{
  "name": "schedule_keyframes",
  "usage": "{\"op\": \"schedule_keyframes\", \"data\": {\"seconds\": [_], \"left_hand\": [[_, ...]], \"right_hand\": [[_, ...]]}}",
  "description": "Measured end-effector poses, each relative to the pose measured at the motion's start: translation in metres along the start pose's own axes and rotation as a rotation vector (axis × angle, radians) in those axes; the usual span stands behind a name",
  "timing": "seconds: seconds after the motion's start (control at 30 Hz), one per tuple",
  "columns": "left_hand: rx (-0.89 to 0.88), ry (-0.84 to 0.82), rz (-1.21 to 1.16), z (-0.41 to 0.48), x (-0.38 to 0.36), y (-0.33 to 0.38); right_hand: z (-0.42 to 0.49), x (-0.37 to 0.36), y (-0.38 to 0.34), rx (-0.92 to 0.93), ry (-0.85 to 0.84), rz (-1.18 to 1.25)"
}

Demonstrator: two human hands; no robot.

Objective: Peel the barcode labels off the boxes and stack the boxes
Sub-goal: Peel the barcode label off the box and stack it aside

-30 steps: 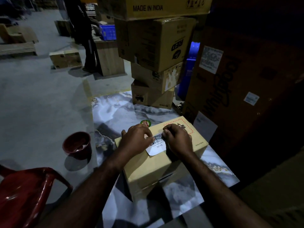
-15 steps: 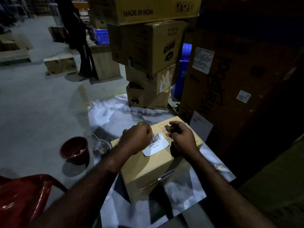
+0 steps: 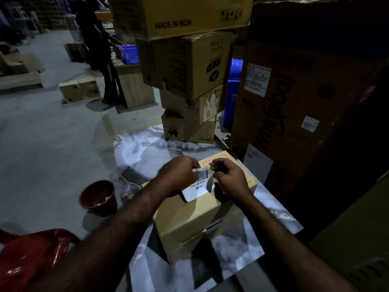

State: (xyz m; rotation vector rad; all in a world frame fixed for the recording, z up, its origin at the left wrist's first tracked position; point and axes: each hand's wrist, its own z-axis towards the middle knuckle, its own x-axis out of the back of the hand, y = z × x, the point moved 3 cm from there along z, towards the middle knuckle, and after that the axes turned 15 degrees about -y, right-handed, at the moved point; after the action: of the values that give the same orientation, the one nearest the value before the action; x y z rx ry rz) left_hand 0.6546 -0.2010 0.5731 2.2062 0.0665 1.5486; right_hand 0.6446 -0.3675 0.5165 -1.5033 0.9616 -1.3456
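On my remote feed, a white barcode label (image 3: pixel 199 186) marked 50/14 curls partly lifted off the top of a tan box (image 3: pixel 189 222) on a marbled sheet (image 3: pixel 231 260). The left hand (image 3: pixel 179 173) pinches its upper edge. The right hand (image 3: pixel 231 179) curls just beside it; I cannot tell whether it holds anything.

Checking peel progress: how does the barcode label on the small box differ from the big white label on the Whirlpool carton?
The barcode label lies on the small box's top; the carton label sits on an upright side. The barcode label's far edge is lifted, pinched by the left hand; the carton label looks stuck flat. The barcode label shows bars; the carton label's print is blurred. Both are white with dark print.
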Motion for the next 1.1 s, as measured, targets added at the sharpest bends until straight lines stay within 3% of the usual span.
{"op": "schedule_keyframes", "data": {"seconds": [0.4,0.47,0.53,0.6,0.77,0.83,1.1], "left_hand": [[-0.113,-0.077,-0.13,-0.005,0.011,-0.002],[-0.152,0.029,-0.311,-0.006,0.017,-0.012],[-0.153,0.223,-0.685,-0.005,0.021,-0.03],[-0.079,0.386,-0.925,-0.002,0.009,-0.052],[0.03,0.563,-0.744,0.004,-0.034,-0.074],[0.072,0.603,-0.717,0.004,-0.029,-0.073],[0.076,0.625,-0.619,0.011,-0.029,-0.081]], "right_hand": [[-0.002,0.001,-0.001,-0.042,-0.039,-0.042],[-0.002,0.001,-0.001,-0.025,-0.022,-0.058],[-0.003,0.0,-0.003,-0.019,-0.001,-0.1],[-0.005,-0.005,-0.006,-0.02,-0.011,-0.188],[-0.019,-0.026,-0.014,-0.029,-0.224,-0.752],[-0.018,-0.029,-0.018,-0.066,-0.257,-0.846],[0.037,-0.05,-0.029,-0.168,-0.042,-0.926]]}}
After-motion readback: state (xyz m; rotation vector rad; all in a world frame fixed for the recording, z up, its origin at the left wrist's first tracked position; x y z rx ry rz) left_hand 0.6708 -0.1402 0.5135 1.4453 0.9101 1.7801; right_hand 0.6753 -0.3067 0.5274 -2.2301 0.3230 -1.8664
